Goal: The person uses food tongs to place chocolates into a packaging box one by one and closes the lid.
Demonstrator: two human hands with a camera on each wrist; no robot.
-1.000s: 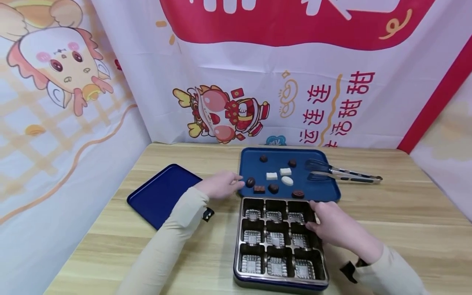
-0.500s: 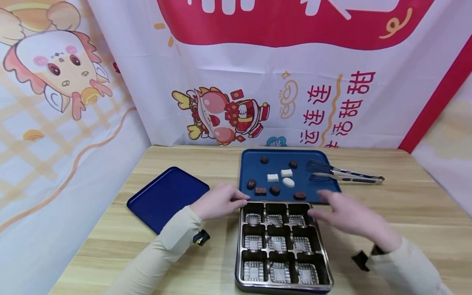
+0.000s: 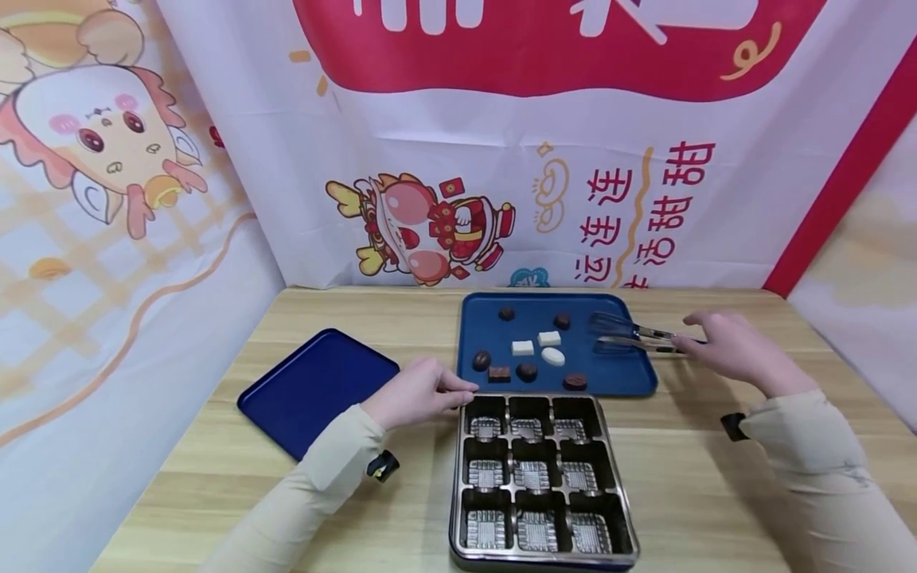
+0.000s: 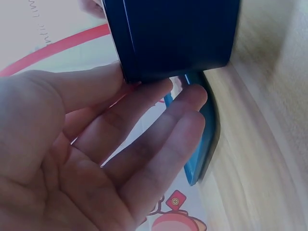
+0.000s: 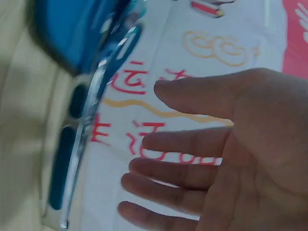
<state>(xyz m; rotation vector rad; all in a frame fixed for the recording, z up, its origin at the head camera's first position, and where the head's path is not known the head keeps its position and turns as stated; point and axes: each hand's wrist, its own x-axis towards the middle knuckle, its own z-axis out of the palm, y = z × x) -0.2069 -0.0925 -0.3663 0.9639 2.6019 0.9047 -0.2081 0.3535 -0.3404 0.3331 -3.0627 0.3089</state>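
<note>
A tin box (image 3: 532, 451) with a grid of square compartments lined with clear plastic stands at the table's front. At its far left corner my left hand (image 3: 423, 391) holds the rim between thumb and forefinger. In the left wrist view, the other fingers of that left hand (image 4: 139, 149) extend loosely beside the dark box wall (image 4: 178, 33). My right hand (image 3: 738, 350) hovers by the handle end of metal tongs (image 3: 655, 337), whose dark slotted heads lie over the blue tray. In the right wrist view, the right hand (image 5: 202, 154) has fingers spread, apart from the tongs (image 5: 82, 130).
The blue tray (image 3: 609, 306) behind the box bears several dark chocolates (image 3: 526, 372) and white pieces (image 3: 523, 348). A dark blue lid or shallow tray (image 3: 318, 390) lies to the left. A printed cloth (image 3: 401, 119) hangs behind the wooden table (image 3: 688, 477).
My right hand has left the box's right side and moved right and away to the tongs' handle. My left hand has shifted from the tray's edge onto the box's far left corner.
</note>
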